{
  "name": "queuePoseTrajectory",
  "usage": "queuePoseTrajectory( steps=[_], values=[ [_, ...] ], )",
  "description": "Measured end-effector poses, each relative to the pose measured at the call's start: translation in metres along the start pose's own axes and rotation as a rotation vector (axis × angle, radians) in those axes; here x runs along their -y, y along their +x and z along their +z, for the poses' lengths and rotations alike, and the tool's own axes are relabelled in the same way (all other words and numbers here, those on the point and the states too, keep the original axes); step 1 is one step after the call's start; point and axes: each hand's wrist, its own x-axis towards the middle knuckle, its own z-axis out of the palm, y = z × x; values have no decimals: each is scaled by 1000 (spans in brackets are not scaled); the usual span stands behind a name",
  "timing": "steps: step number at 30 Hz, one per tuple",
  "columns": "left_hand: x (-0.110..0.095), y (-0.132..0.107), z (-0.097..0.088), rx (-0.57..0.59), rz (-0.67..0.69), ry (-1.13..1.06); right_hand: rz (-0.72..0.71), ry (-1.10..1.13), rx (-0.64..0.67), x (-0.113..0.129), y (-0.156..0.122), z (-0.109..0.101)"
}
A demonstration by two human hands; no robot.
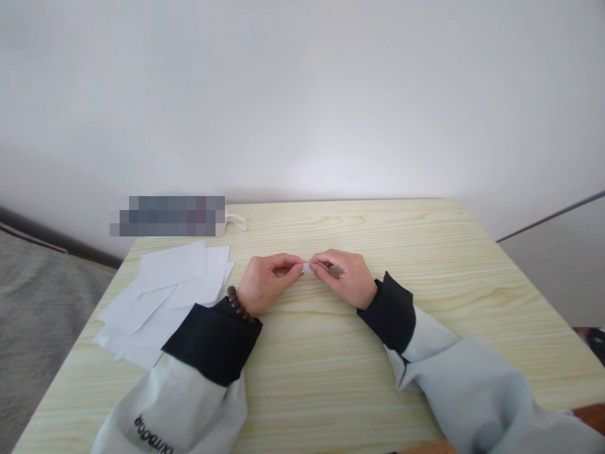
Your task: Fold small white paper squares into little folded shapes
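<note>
Hands meet at the middle of a pale wooden table (425, 252), both pinching one small white paper piece (306, 267). The piece sits right between the two sets of fingertips, touching both, just above the tabletop or resting on it (cannot tell which, too small). Its long axis looks roughly left-right, running from one hand to the other, though most of it is hidden in the pinch. Left hand (265, 280) comes in from the left of the piece, thumb and forefinger closed narrow on its left end, other fingers curled under. Right hand (345, 277) comes in from the right of the piece, fingers likewise closed narrow on the right end, knuckles up. Neither hand is nearer: both are on it, about equally. Dark bead bracelet (239, 306) sits on the left wrist, left of and nearer the person than the piece; black cuffs on light sleeves run back toward the camera. Loose white sheets (165, 284) lie fanned and overlapping well to the left of the piece, reaching the table's left edge, apart from the left hand. White cord loop (236, 221) lies beyond the piece and to its left, by the table's far edge next to a blurred-out patch. Nothing stands between the fingers and the piece, and bare wood lies to its right.
</note>
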Motion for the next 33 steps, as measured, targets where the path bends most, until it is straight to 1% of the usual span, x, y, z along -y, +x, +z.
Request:
queuePoseTrajectory(
  steps=[4,9,13,17,20,22,27,30,33],
  values=[
    [-2,0,-3,22,-26,-27,-10,25,29,0,1,-1],
    [3,4,-5,89,-35,-92,59,135,59,0,2,-2],
    [8,3,-1,50,59,-147,152,246,13,-2,1,0],
    [8,2,2,47,200,-40,199,303,-14,-3,0,3],
    [7,2,1,53,226,22,215,342,-16,-3,0,2],
    [7,2,0,38,201,24,204,343,-7,-2,-1,0],
    [7,3,0,-22,144,-11,124,277,22,-2,0,-1],
    [5,2,0,-31,135,11,116,232,-13,-2,0,1],
    [2,0,0,-43,161,68,75,165,-42,-2,1,1]
  ],
)
